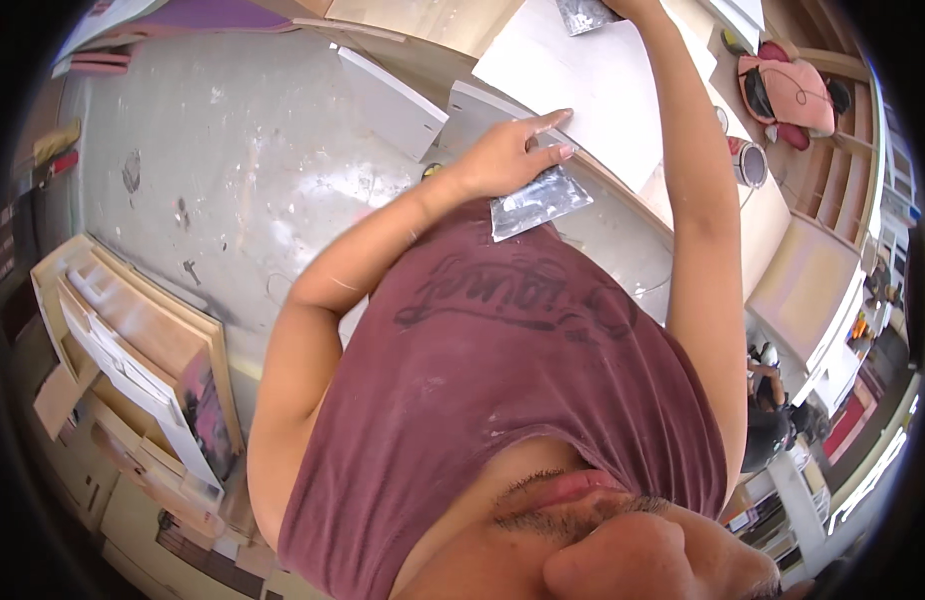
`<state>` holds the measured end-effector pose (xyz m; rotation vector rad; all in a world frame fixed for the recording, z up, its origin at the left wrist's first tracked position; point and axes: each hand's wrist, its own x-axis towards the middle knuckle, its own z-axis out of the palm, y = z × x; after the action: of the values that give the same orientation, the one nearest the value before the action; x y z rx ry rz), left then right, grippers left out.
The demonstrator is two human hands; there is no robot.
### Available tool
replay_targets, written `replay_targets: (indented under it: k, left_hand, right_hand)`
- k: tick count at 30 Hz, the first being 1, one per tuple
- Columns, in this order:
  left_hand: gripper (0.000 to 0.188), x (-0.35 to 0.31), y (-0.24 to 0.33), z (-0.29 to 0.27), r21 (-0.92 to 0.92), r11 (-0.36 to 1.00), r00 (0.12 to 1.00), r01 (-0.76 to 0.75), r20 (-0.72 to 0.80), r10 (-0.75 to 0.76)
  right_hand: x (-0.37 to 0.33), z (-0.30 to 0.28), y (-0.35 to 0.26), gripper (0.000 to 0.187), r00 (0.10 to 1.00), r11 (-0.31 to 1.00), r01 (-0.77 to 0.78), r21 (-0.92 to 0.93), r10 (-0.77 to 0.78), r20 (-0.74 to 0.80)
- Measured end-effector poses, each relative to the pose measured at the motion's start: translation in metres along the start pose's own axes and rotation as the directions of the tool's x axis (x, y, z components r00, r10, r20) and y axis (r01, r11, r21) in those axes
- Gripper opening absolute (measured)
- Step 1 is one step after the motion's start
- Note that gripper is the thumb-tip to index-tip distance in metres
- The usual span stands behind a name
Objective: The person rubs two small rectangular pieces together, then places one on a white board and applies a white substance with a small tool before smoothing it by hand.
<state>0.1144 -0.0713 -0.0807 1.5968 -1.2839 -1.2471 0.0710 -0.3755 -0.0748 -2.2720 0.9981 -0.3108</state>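
My left hand (pixel 508 158) is closed round a putty knife, its wide metal blade (pixel 541 203) smeared with pale filler and hanging over the near edge of a white panel (pixel 613 110). The index finger points out onto the panel and touches or nearly touches its edge. Farther away, at the top of the view, my right hand (pixel 633 8) is partly cut off. Beside its fingers lies a second metal blade (pixel 586 14), flat over the white panel; it appears to be in that hand's grip, though its handle is out of sight.
An open can (pixel 750 164) with dark rim stands on the wooden bench right of my right arm. Beyond are a coral-coloured bundle (pixel 798 93) and wooden shelving (pixel 833 185). Wooden frames and boards (pixel 143 330) lean at the left on the grey, paint-spotted floor (pixel 213 170).
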Motion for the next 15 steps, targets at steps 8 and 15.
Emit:
replay_targets:
  k: [8,15]
  left_hand:
    - [0.046,0.016,-0.018,0.01,-0.349,0.933,0.993,0.081,-0.048,-0.104]
    - [0.049,0.009,-0.044,0.02,-0.443,0.887,0.931,0.131,-0.253,-0.264]
  right_hand:
    - [-0.005,-0.005,-0.03,0.028,0.97,0.997,0.016,0.074,-0.034,0.242]
    - [-0.01,0.038,-0.058,0.026,0.882,0.947,0.298,0.117,-0.32,0.346]
